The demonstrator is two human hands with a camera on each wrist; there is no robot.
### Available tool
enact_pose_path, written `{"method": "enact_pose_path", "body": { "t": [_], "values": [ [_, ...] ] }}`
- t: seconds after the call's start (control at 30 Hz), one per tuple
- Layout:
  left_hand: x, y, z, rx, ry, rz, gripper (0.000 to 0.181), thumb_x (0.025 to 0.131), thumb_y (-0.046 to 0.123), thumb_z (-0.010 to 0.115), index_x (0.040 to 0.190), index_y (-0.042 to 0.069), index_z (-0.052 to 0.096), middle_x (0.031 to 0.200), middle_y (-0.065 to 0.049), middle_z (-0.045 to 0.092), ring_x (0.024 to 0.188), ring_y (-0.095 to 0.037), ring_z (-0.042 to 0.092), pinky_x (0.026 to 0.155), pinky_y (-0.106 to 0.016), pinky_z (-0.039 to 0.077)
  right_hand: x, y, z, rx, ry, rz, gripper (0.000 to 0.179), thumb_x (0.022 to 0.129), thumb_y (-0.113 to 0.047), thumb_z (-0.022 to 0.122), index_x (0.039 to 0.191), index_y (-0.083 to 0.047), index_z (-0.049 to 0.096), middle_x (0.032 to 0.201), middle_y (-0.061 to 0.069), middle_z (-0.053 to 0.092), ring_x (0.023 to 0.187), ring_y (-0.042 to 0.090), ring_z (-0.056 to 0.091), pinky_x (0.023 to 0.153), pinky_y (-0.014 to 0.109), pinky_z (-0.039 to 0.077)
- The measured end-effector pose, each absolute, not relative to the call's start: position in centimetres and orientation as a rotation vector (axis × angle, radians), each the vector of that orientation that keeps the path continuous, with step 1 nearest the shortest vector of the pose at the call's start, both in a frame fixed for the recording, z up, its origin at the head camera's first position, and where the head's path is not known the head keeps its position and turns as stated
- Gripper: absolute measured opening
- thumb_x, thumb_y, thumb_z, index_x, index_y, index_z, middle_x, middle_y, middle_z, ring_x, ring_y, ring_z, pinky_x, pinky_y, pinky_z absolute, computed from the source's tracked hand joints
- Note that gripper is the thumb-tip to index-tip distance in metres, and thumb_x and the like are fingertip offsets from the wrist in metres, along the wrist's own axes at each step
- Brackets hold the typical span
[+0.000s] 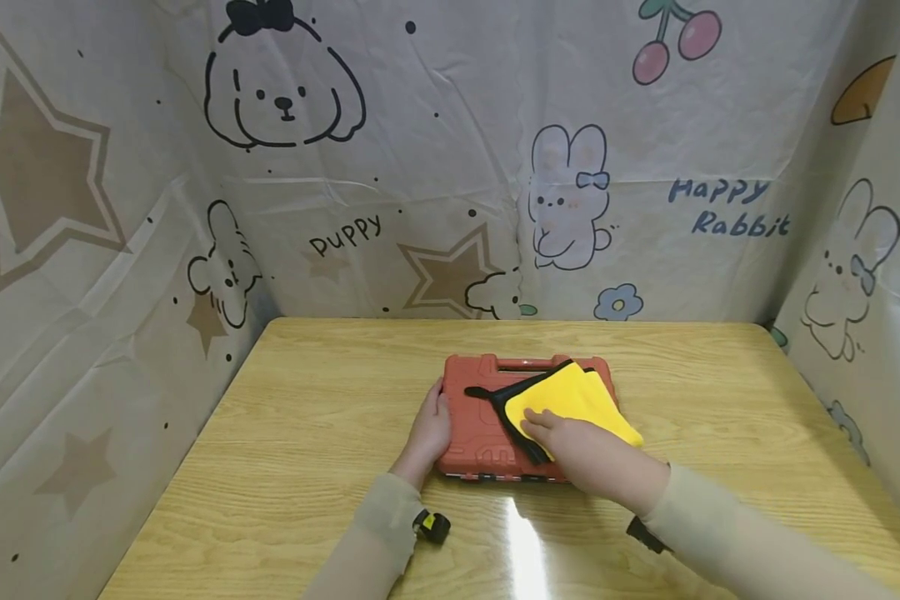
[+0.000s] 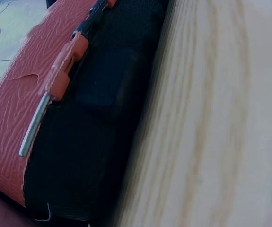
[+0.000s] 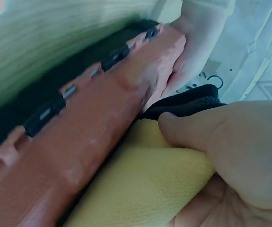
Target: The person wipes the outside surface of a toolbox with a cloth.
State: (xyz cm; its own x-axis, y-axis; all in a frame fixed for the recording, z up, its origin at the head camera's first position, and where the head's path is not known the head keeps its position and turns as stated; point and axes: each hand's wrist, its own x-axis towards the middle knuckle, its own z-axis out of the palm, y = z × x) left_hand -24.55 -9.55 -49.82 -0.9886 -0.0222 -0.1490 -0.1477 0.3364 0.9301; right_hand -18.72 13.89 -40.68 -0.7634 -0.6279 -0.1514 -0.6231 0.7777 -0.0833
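Note:
A red plastic carrying case [image 1: 468, 429] with a moulded handle lies flat on the table. My left hand [image 1: 429, 425] grips its left side. The left wrist view shows the case's red lid [image 2: 13, 113] over its black lower half [image 2: 79, 161]. Across the lid spreads a yellow cloth [image 1: 581, 392] with a black underside and a black loop at its left. My right hand [image 1: 570, 446] holds the cloth against the lid. In the right wrist view, the thumb [image 3: 183, 132] lies on the cloth's yellow side, by the black part; the fingertips are hidden there.
The light wood table [image 1: 322, 375] extends around the case. Behind it and at both sides hangs a printed cloth backdrop [image 1: 435, 100]. Black latches [image 3: 43, 116] line the case's near edge. Glare [image 1: 525, 550] shines on the table in front.

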Motion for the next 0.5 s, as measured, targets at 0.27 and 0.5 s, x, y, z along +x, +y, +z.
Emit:
{"method": "enact_pose_path", "body": {
  "t": [0.27,0.5],
  "values": [
    [-24.8,-9.6,-50.0,-0.150,2.498,1.730,0.053,0.114,0.022,0.024,0.164,0.003,0.021,0.168,-0.024,0.026,0.155,-0.042,0.022,0.127,-0.059,0.020,-16.6,14.4,-40.8,-1.131,2.816,-0.006,0.053,0.091,0.010,0.069,0.142,-0.003,0.060,0.146,0.016,0.060,0.121,0.032,0.066,0.067,0.025,0.058],
    [-24.7,-9.6,-50.0,-0.149,2.502,1.735,0.053,0.114,0.021,0.024,0.163,0.002,0.022,0.167,-0.025,0.026,0.155,-0.043,0.023,0.127,-0.059,0.020,-15.1,15.1,-41.1,-1.228,2.846,0.032,0.057,0.088,0.014,0.069,0.141,-0.003,0.061,0.144,0.015,0.062,0.124,0.031,0.065,0.063,0.022,0.056]
  ]
}}
